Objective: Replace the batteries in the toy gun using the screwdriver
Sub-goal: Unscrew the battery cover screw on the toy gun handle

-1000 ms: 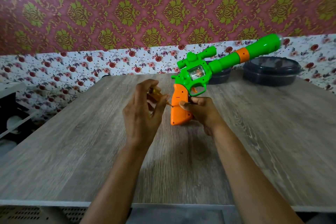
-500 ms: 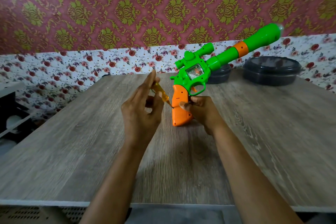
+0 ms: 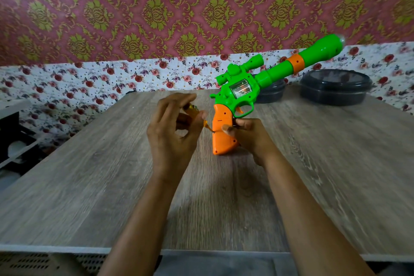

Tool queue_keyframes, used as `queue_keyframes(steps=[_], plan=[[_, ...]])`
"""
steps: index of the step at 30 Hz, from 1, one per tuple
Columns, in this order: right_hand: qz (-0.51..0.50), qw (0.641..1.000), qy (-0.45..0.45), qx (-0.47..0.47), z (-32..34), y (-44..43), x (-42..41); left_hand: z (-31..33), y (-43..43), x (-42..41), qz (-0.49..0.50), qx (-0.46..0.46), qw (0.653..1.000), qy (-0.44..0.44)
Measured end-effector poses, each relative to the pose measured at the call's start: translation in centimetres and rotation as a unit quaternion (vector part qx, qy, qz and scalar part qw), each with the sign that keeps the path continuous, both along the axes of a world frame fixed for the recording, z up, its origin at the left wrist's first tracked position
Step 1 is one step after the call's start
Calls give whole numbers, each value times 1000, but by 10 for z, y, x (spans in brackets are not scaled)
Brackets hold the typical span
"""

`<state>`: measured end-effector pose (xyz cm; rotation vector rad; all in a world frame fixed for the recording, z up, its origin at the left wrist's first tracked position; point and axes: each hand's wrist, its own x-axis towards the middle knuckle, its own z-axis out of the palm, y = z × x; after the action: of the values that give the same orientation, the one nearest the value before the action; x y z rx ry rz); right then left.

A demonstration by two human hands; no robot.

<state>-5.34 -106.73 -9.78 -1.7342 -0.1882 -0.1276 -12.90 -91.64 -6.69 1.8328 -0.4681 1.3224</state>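
A green toy gun (image 3: 244, 92) with an orange grip stands on its grip's butt on the wooden table (image 3: 89, 175), its barrel slanting up to the right. My right hand (image 3: 248, 134) grips the orange grip from the right, thumb on its near face. My left hand (image 3: 172, 127) pinches a small yellow-handled screwdriver (image 3: 207, 126) between thumb and fingers; most of the handle is hidden behind the hand. The metal tip touches the left edge of the orange grip, about halfway up.
Two round black lidded containers stand at the table's back right: one (image 3: 335, 87) in plain sight, the other (image 3: 272, 93) partly behind the gun. A patterned wall rises behind the table. A dark shelf (image 3: 13, 139) stands to the left.
The gun's barrel has tilted up a little. My left hand's fingers have shifted on the screwdriver handle, as in turning it, while the tip stays at the grip. My right hand keeps its hold.
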Motion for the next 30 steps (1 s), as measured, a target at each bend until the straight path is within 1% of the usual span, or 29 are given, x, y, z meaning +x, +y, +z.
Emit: queue_keyframes(steps=[4, 8, 18, 22, 30], plan=[[3, 1000, 14, -9, 0, -1, 0, 1, 0, -3, -21, 19, 1000, -2], [2, 1000, 22, -6, 2, -2, -1, 0, 0, -2, -18, 23, 1000, -4], [4, 1000, 20, -3, 5, -2, -4, 2, -1, -3, 10, -33, 999, 3], [8, 1000, 21, 1, 6, 0, -5, 2, -3, -4, -15, -51, 998, 20], [16, 999, 29, -16, 7, -2, -6, 0, -1, -2, -34, 13, 999, -26]])
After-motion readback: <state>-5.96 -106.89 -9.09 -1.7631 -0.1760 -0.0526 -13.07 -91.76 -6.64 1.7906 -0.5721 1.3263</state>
